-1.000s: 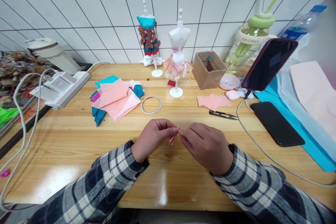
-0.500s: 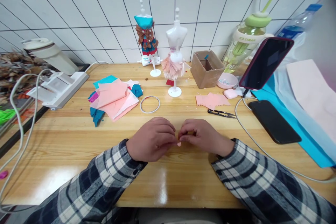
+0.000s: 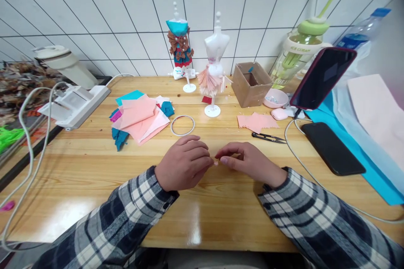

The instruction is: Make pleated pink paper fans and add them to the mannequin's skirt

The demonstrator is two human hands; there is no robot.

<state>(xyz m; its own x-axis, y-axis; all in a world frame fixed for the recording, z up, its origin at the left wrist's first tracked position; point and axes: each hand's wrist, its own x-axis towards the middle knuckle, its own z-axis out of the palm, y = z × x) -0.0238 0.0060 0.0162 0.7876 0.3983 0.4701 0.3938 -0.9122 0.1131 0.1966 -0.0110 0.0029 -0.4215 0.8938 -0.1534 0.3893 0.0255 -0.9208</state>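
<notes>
My left hand (image 3: 186, 162) pinches a tiny piece of pink paper (image 3: 216, 163) between thumb and fingers, over the wooden table. Close on its right is my right hand (image 3: 249, 162), its thumb and fingertips slightly apart near that piece, with nothing visible in them. Beyond my hands stands a white mini dress form (image 3: 217, 46) with a pleated pink paper skirt (image 3: 211, 80). Fringed pink paper strips (image 3: 257, 122) lie ahead of my right hand, and black thread snips (image 3: 268, 137) rest just in front of them. A thin ring (image 3: 182, 125) lies ahead of my left hand.
Coloured paper sheets (image 3: 139, 117) are piled at the left. A dressed mini form (image 3: 179, 42), a cardboard box (image 3: 251, 86) and a pink bowl (image 3: 275, 98) stand at the back. A propped phone (image 3: 323, 77), a flat phone (image 3: 333, 148) and a cable occupy the right; a power strip (image 3: 77, 105) is left.
My right thumb and fingertips have parted and drawn slightly back from the small pink piece. My left hand keeps it pinched. The view has shifted a little.
</notes>
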